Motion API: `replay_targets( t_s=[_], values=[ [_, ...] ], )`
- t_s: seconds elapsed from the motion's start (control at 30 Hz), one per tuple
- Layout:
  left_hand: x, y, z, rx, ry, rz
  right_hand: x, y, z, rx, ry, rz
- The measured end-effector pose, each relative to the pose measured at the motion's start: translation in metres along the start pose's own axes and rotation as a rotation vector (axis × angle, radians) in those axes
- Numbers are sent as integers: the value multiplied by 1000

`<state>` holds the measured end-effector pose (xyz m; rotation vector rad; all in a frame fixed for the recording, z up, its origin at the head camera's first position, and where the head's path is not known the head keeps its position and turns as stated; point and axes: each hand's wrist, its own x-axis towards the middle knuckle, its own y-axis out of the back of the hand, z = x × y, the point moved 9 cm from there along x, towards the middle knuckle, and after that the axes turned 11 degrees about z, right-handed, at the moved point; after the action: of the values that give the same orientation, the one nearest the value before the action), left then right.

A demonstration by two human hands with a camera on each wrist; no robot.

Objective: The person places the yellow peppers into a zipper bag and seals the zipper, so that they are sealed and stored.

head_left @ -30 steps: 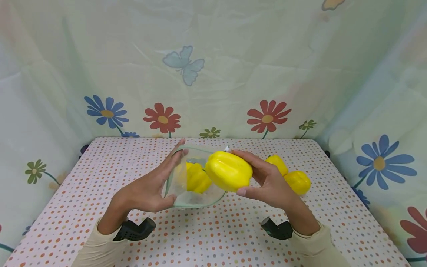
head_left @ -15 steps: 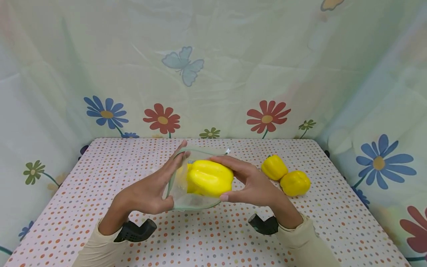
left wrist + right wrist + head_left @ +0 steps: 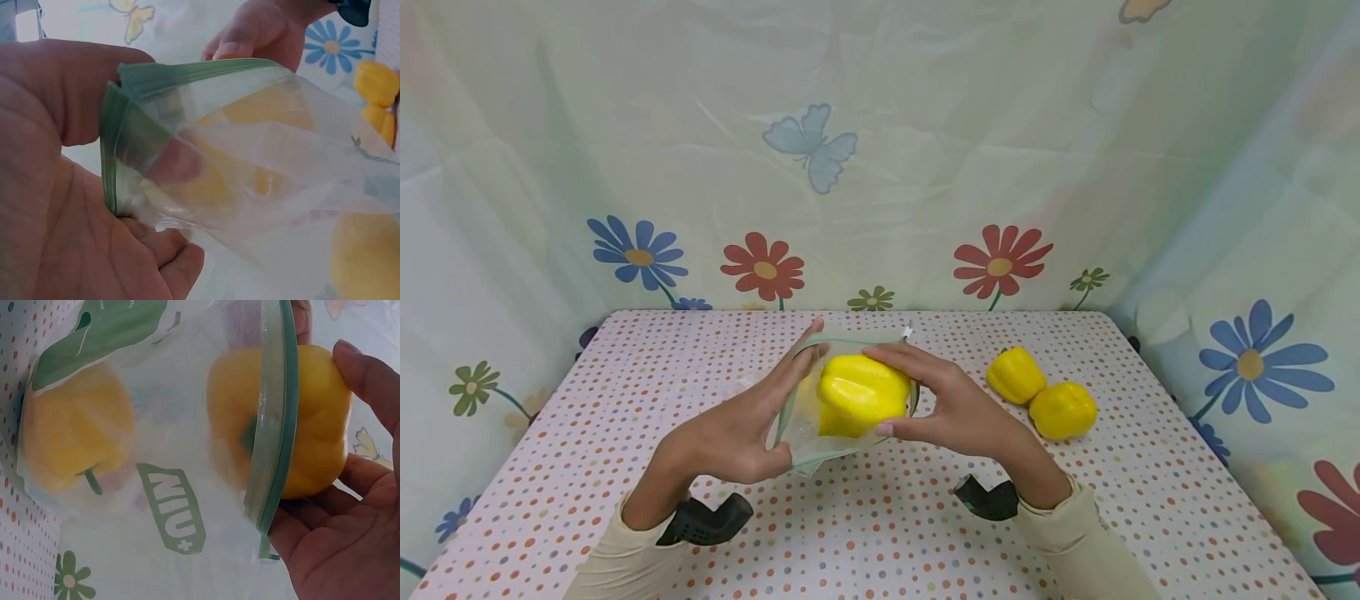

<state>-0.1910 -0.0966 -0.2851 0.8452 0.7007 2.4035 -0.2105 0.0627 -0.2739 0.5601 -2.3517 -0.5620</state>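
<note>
My left hand (image 3: 737,429) holds a clear zip bag (image 3: 187,440) by its green rim, thumb and fingers spreading the mouth apart. A yellow bell pepper (image 3: 857,387) is in my right hand (image 3: 962,408), gripped between thumb and fingers. In the right wrist view this pepper is partly inside the bag, stem end first, while its other end sticks out past the green rim. Another yellow bell pepper (image 3: 78,437) with a green stem lies at the bottom of the bag. Through the plastic in the left wrist view, yellow shows only hazily.
Two more yellow bell peppers, one behind (image 3: 1017,375) and one in front (image 3: 1063,411), lie touching or nearly so on the dotted tablecloth (image 3: 865,542), right of my right hand. A flowered curtain (image 3: 880,183) stands behind the table and along both sides.
My right hand has moved left with the bell pepper, from beside the bag into its mouth. The left hand keeps nearly the same place on the bag.
</note>
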Motion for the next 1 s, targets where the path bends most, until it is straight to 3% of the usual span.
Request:
replay_targets(
  t_s=[0.33,0.67,1.0],
  values=[
    [-1,0,1,21,-6,9,-1,-13,9,-119,-66,-137],
    [1,-1,5,-5,-22,9,-1,-13,15,-198,-82,-119],
    [0,7,12,55,-77,45,-8,-6,12,-215,-95,-79]
  ],
)
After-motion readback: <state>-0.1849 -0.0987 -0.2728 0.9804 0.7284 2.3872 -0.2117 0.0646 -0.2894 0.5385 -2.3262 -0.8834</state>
